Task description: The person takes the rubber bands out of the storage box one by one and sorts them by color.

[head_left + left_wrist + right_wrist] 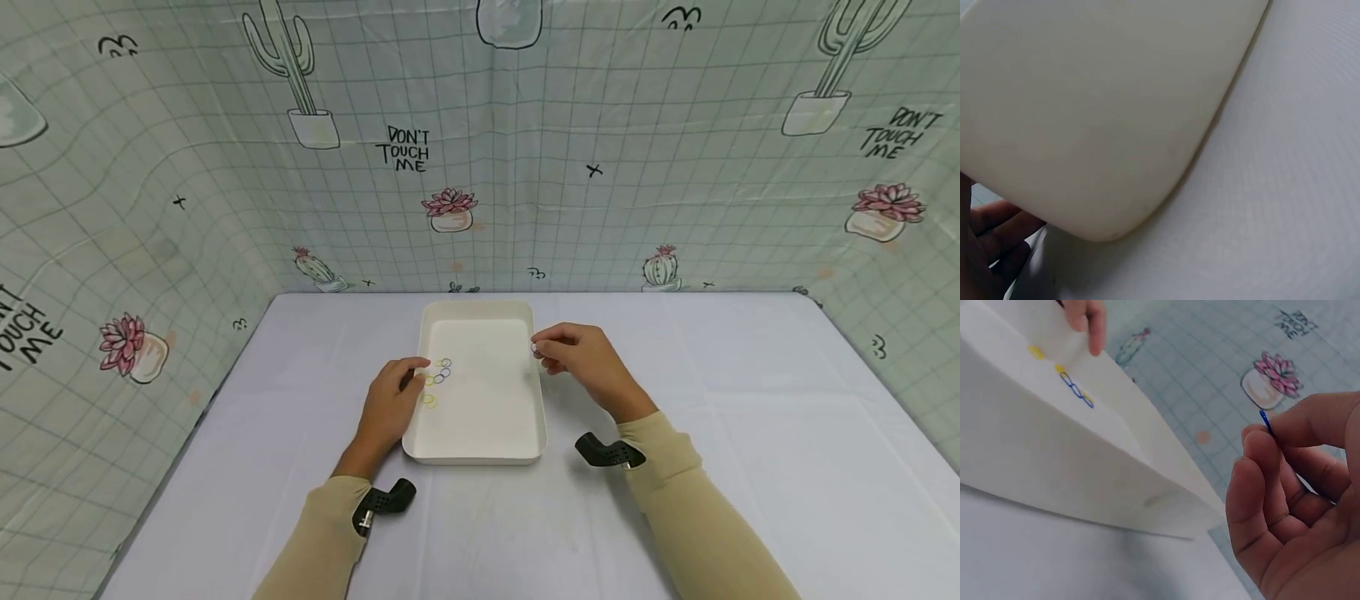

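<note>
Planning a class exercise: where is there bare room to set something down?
Bare: the white tray between the blue and yellow rings and its right wall; the tablecloth right of the right sleeve and left of the left hand. Crowded: the tray's left side, by that hand.

- White rectangular tray (495, 421): plastic-looking, smooth, softly satin.
- Thin blue ring (1265, 419): smooth; plastic or rubber, cannot tell which.
- White tablecloth (787, 392): matt, finely woven fabric.
- Pale grid-printed backdrop (555, 221): matt, wrinkled cloth.
- Tan sleeves (686, 496): matt cloth.
- Black curved wrist mounts (609, 452): matt, plastic-looking.
</note>
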Available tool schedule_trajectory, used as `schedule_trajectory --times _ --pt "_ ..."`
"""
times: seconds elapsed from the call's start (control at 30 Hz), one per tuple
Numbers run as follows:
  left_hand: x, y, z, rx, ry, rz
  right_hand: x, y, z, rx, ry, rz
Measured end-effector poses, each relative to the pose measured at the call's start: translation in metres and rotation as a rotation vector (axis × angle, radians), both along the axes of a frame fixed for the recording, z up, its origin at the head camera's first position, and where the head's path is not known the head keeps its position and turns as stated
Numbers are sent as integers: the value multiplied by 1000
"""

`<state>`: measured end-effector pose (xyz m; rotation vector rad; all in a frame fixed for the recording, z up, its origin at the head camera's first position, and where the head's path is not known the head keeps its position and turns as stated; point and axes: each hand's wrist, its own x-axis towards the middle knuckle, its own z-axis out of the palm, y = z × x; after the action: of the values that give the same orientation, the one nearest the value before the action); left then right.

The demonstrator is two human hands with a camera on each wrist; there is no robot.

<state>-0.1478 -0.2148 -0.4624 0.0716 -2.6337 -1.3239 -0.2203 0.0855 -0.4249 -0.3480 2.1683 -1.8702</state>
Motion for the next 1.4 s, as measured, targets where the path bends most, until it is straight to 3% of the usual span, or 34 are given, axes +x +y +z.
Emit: schedule_trajectory --times 0.23,0.5,1.17,1.4 --pt "-1 0 -1 -8 3 -5 -9 17 -2 -32 -70 -77" --pt "0 -1 -3 -13 2 -4 -12 31 -6 -25 -99 -106" --pt "1 1 -1 5 -1 -7 -25 59 -29 147 -82 -171" --pt "0 0 0 -2 5 -9 -26 53 -33 331 14 -173"
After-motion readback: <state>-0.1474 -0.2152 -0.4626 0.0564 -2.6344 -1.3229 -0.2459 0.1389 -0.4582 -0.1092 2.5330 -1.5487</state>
